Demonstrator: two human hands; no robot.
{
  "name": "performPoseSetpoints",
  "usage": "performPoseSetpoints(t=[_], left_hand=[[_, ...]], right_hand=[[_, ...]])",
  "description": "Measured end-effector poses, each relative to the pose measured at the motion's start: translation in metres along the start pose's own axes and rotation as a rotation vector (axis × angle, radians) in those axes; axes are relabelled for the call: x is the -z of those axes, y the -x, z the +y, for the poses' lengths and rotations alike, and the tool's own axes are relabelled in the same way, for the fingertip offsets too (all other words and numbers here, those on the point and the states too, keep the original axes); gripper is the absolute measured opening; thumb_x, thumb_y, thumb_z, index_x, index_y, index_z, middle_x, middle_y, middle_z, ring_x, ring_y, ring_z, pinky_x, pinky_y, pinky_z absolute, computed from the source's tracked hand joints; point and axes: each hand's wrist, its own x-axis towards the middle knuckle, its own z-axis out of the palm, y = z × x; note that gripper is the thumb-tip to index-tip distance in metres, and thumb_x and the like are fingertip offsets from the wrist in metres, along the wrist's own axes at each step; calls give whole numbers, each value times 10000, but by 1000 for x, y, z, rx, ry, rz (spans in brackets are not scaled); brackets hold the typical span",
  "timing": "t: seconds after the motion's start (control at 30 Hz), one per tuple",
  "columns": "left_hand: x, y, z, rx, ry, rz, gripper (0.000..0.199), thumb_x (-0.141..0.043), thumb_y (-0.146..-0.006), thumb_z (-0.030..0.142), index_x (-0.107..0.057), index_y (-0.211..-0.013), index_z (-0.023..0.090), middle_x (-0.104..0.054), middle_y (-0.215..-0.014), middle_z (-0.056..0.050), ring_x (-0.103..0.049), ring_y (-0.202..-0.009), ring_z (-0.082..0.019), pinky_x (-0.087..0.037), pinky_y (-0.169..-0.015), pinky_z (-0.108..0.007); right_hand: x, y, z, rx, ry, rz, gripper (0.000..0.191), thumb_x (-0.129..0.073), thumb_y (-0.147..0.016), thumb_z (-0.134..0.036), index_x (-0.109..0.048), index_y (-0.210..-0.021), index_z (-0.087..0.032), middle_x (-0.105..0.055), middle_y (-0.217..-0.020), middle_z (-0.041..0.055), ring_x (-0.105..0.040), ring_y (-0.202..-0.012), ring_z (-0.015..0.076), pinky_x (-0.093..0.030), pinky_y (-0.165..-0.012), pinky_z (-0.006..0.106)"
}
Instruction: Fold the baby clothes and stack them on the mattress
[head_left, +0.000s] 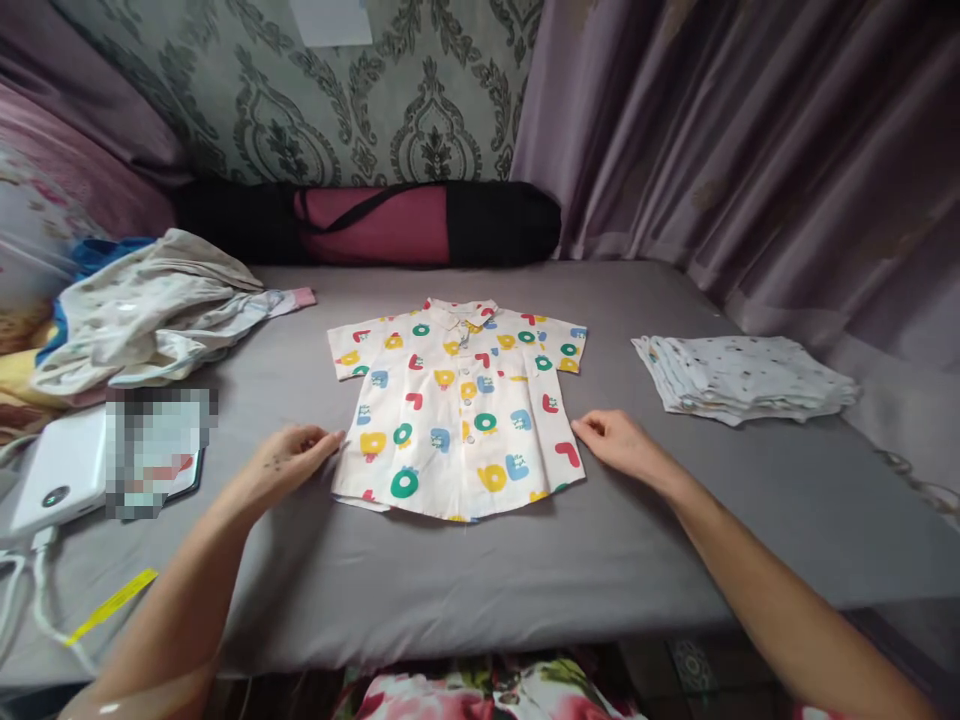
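A small white short-sleeved shirt (465, 400) with red, yellow, green and blue letter-like prints lies spread out, front up, on the grey bed sheet (480, 590). Its collar points away from me and its hem towards me. My left hand (289, 460) is at the shirt's left side edge, fingertips pinched together on the cloth there. At the opposite side edge, my right hand (619, 440) pinches the fabric between thumb and fingers. Both hands rest low, close to the sheet.
Folded light cloths (742, 375) are stacked at the right. Rumpled clothes (165, 300) lie at the left, near a white power bank (64, 470) with a cable and a partly blurred phone (199, 465). A black and maroon roll bag (375, 222) lies along the back wall.
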Motion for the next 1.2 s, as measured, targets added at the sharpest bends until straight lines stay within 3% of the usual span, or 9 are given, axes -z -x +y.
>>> performPoseSetpoints(t=[0.2,0.33,0.47,0.63,0.77,0.9,1.1,1.2], left_hand=[[-19,28,11,13,19,55,457,-532,-683,654,-561,-572,211,-504,-536,-9,-502,-559,-177,-327,-450,-248],[-26,34,11,61,89,105,463,-523,-700,661,-548,-603,210,-499,-534,1,-488,-533,-163,-311,-436,-238],[-29,34,5,65,166,151,469,-501,-743,665,-521,-679,202,-509,-554,24,-460,-525,-130,-314,-457,-217],[-31,35,0,-12,172,142,484,-461,-815,624,-538,-1074,222,-540,-595,50,-457,-527,-127,-329,-488,-213],[-28,38,-2,-93,20,157,572,-407,-851,583,-470,-1332,282,-498,-591,56,-466,-551,-142,-346,-543,-228],[-26,35,-4,-82,-82,84,527,-398,-831,610,-637,-1163,278,-525,-622,18,-493,-589,-168,-363,-576,-251],[-16,29,-12,-83,-77,-15,520,-441,-805,623,-689,-1064,246,-574,-624,3,-516,-587,-172,-362,-560,-254],[-8,16,-11,-79,-13,-73,508,-478,-771,627,-711,-960,218,-618,-649,-8,-545,-606,-175,-381,-546,-248]], right_hand=[[-16,30,-17,-8,242,96,238,-510,-849,-441,-554,-740,-234,-649,-734,9,-567,-631,162,-308,-530,261],[-20,30,-21,50,178,124,196,-488,-851,-383,-532,-729,-236,-654,-764,19,-587,-662,167,-344,-563,262],[-24,30,-22,-16,81,144,176,-463,-865,-397,-546,-833,-245,-630,-658,-6,-581,-607,175,-357,-543,264],[-24,32,-17,43,136,125,383,-405,-902,-389,-511,-1242,-250,-657,-679,-13,-611,-619,198,-381,-554,275],[-17,33,-9,97,273,93,407,-395,-918,-381,-557,-1285,-309,-728,-872,30,-669,-733,221,-421,-615,292],[-12,34,-6,139,327,52,353,-396,-936,-379,-632,-1194,-332,-734,-1027,41,-687,-883,244,-441,-656,292],[-1,36,-9,155,406,-18,321,-424,-933,-358,-620,-1187,-365,-738,-938,35,-687,-851,244,-407,-621,278],[11,29,-17,165,422,-52,244,-482,-904,-351,-694,-1023,-340,-731,-852,40,-675,-779,231,-388,-610,272]])
